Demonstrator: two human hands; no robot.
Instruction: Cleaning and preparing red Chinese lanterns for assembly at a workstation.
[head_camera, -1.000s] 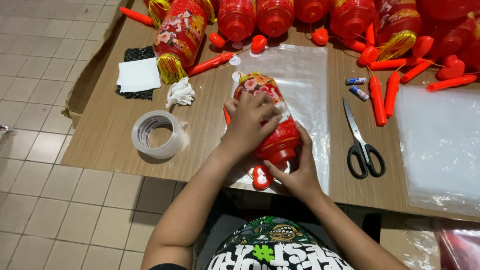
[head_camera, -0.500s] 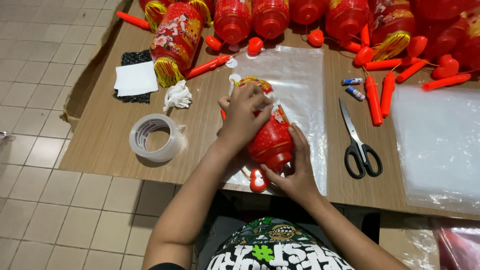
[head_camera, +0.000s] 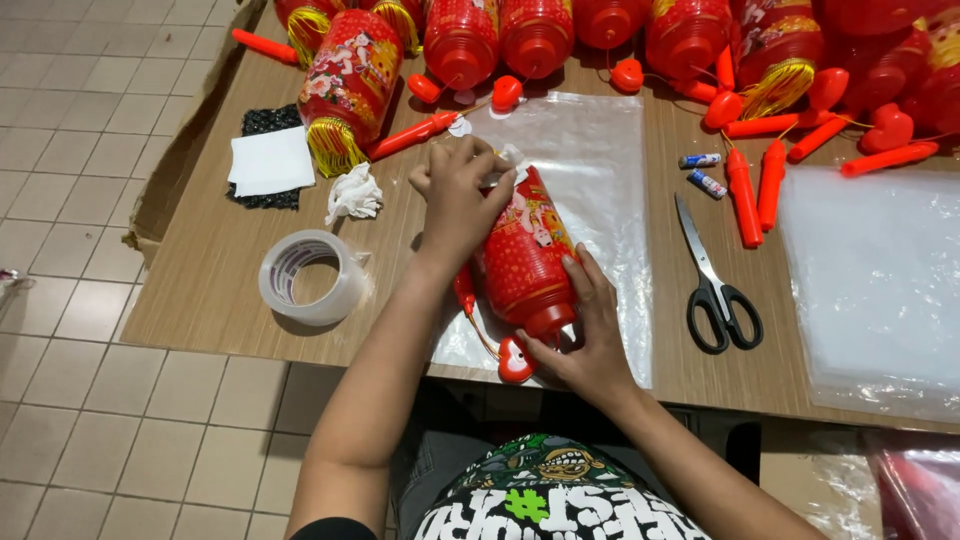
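The right hand (head_camera: 590, 335) cups the lower cap of a red cylindrical paper lantern (head_camera: 525, 262), fingers wrapped beneath it, near the front edge of the wooden surface (head_camera: 220, 290). The lantern lies tilted on a clear plastic bag (head_camera: 590, 160). The left hand (head_camera: 460, 195), wrist arched, pinches the bag's mouth at the lantern's top end. Steadying the base while drawing the film evenly likely prevents tearing. Black-handled scissors (head_camera: 715, 285) lie right; a clear tape roll (head_camera: 310, 277) left.

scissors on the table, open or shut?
Shut. The scissors lie flat on the wooden table, right of the clear plastic bag; blades together in one line, black handles side by side.
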